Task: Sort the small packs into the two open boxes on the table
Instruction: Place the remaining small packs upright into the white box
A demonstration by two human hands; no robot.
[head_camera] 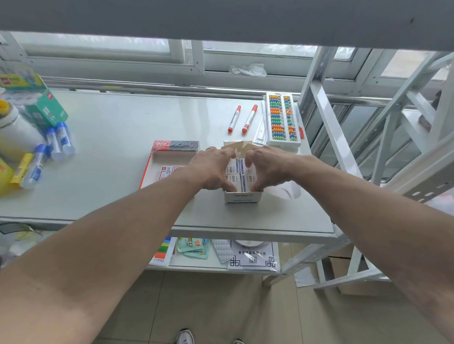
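A small white open box (pixel 243 197) stands near the table's front edge, filled with several small white-and-blue packs (pixel 236 171) set in rows. My left hand (pixel 212 169) grips the packs from the left side and my right hand (pixel 268 167) from the right, fingers curled over them and thumbs down at the box's front. To the left lies a flat red-rimmed open box (pixel 153 164) holding a few red-and-white packs (pixel 167 172), partly hidden by my left wrist.
Two red markers (pixel 242 119) and a colourful bead abacus (pixel 282 119) lie behind the boxes. Glue bottles (pixel 57 141), a green carton (pixel 46 111) and a white jar (pixel 8 128) crowd the far left. Metal shelf frames (pixel 348 142) stand on the right; a lower shelf holds packets.
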